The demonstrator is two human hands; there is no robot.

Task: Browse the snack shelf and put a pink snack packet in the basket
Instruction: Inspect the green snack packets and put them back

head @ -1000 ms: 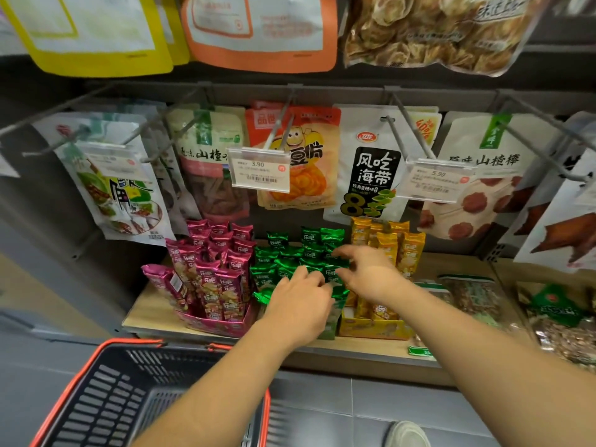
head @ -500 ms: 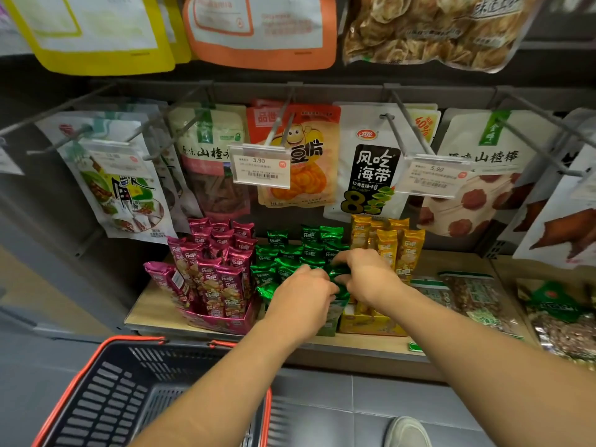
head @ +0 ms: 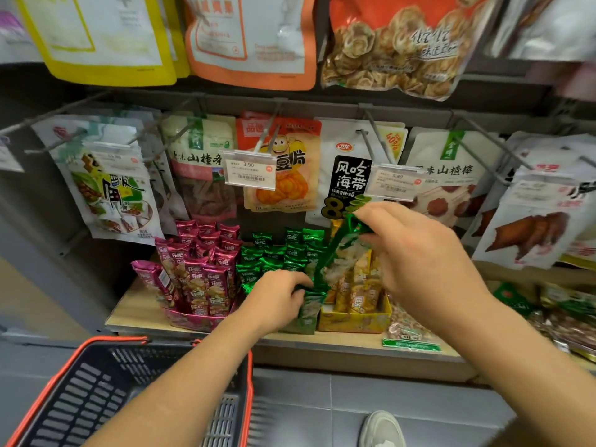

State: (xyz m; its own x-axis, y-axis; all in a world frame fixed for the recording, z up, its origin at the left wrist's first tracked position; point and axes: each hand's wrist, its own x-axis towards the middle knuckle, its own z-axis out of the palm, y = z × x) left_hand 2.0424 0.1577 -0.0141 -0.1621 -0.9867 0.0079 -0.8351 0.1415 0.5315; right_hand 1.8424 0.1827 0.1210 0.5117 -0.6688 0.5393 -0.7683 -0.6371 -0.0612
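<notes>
Several pink snack packets (head: 200, 272) stand upright in a pink tray at the left of the wooden shelf (head: 135, 314). Beside them stand green packets (head: 277, 253). My right hand (head: 419, 253) pinches the top of one green packet (head: 335, 250) and holds it lifted and tilted above the tray. My left hand (head: 277, 298) grips the lower end of that same green packet, fingers curled among the green ones. The red-rimmed black basket (head: 96, 391) sits on the floor at the lower left, below my left forearm.
Yellow packets (head: 358, 291) fill a yellow tray right of the green ones. Hanging pouches on metal pegs with price tags (head: 250, 169) crowd the wall above. More bags lie on the shelf at right. A shoe (head: 382, 429) shows on the grey tiled floor.
My right hand has risen from the tray, pulling a green packet up and out. My left hand stays low at the packet's bottom end. The view has moved closer to the shelf.
</notes>
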